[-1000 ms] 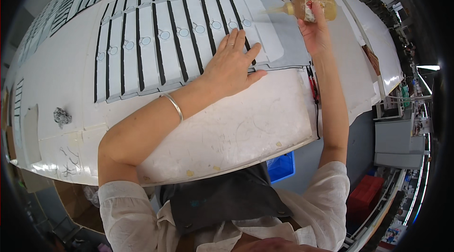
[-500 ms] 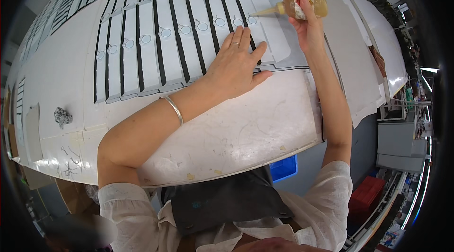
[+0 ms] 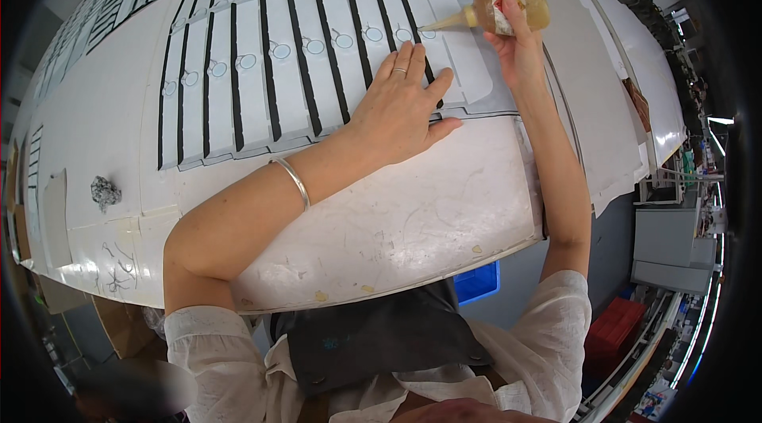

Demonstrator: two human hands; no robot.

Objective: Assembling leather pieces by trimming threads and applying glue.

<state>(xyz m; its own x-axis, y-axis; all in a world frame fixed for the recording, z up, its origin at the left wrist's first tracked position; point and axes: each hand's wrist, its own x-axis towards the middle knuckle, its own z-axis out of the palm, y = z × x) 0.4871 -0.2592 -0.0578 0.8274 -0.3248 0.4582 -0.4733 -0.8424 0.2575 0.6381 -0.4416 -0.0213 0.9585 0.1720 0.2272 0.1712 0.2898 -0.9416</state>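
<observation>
My right hand (image 3: 520, 54) is wrapped round a clear squeeze bottle (image 3: 536, 9) of amber liquid, tilted on its side. Its long tapered nozzle (image 3: 446, 24) points left, and the tip is over or touching the rightmost black strip beside a small ring outline; I cannot tell which. My left hand (image 3: 401, 105) lies flat with fingers spread on a row of overlapping white pieces (image 3: 254, 105) with black edge strips. The fingertips rest just below the ring marks. A silver bangle (image 3: 292, 178) circles the left wrist.
Grey board sheets (image 3: 583, 82) lie on the table's right side. More black-striped pieces (image 3: 139, 2) are at the far left. A crumpled grey wad (image 3: 104, 193) sits on the white table (image 3: 397, 224). A blue bin (image 3: 478, 282) stands below the front edge.
The white pieces under my left hand have shifted slightly right, together with the hand. The bottle stays nearly in place, its nozzle tip now nearer the rightmost black strip.
</observation>
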